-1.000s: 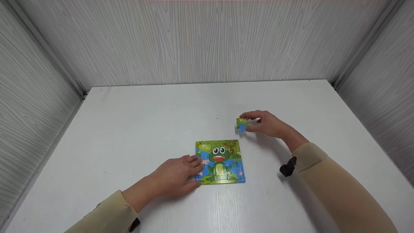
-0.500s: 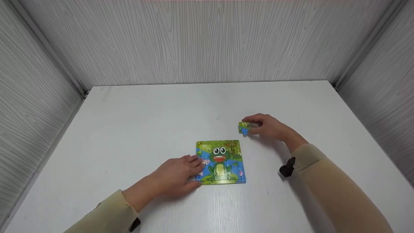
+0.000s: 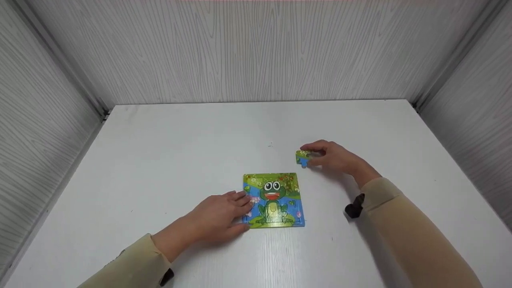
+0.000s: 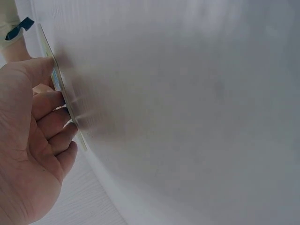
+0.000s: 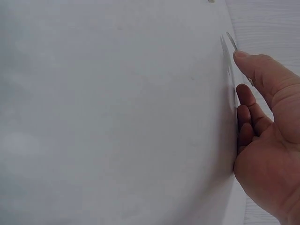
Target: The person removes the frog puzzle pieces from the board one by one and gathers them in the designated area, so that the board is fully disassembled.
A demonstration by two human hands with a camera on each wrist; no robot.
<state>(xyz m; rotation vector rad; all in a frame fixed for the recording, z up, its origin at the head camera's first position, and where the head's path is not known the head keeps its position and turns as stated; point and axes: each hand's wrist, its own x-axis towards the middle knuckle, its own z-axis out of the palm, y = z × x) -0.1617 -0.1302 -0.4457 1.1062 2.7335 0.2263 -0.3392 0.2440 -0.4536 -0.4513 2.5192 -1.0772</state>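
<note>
A square frog jigsaw puzzle [image 3: 276, 200], green and blue, lies flat on the white table. My left hand [image 3: 218, 216] rests on its left side, fingers over that edge and the thumb by the near left corner. In the left wrist view, the puzzle's thin edge [image 4: 58, 77] runs along those fingertips. Beyond the puzzle and to its right, my right hand [image 3: 334, 158] pinches a small green-and-blue puzzle piece [image 3: 303, 157] between thumb and index finger. The right wrist view has this puzzle piece [image 5: 232, 41] edge-on, slightly above its reflection in the tabletop.
The white tabletop [image 3: 172, 144] extends around both hands. Wood-grain panels stand at the back [image 3: 256, 52], the left [image 3: 36, 120] and the right [image 3: 476, 100]. A dark strap end [image 3: 355, 206] hangs from the right cuff.
My right hand has moved slightly right and lower with the puzzle piece, which has tilted and come nearer the tabletop. My left hand and the puzzle have stayed in place.
</note>
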